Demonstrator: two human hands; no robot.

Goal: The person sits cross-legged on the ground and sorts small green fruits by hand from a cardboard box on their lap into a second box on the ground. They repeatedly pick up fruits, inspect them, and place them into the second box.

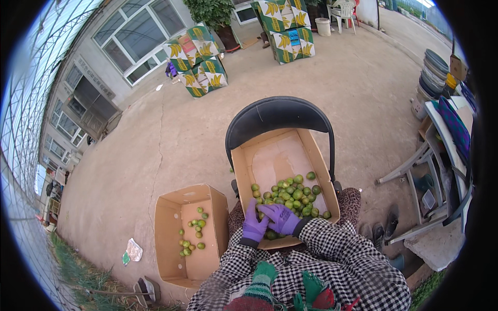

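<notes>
Both of my hands wear purple gloves and meet over the near left part of a cardboard box (pixel 319 155) that rests on a black folding chair (pixel 280 110). Small green round fruits (pixel 297 194), some tinged yellow, lie in its near half. My left hand (pixel 255 227) has its fingers raised beside the box's left wall. My right hand (pixel 281 219) reaches across to it, fingertips bent over the fruits; whether either hand holds one is hidden. On the ground to the left stands a second cardboard box (pixel 218 229), with several similar fruits (pixel 201 223) scattered on its bottom.
Stacked banana cartons (pixel 202 60) and more cartons (pixel 288 33) stand ahead near a building. To the right are a white table (pixel 447 116), stacked buckets (pixel 433 74) and dark shoes (pixel 378 232). Slippers (pixel 147 289) and a plastic scrap (pixel 134 249) lie at lower left.
</notes>
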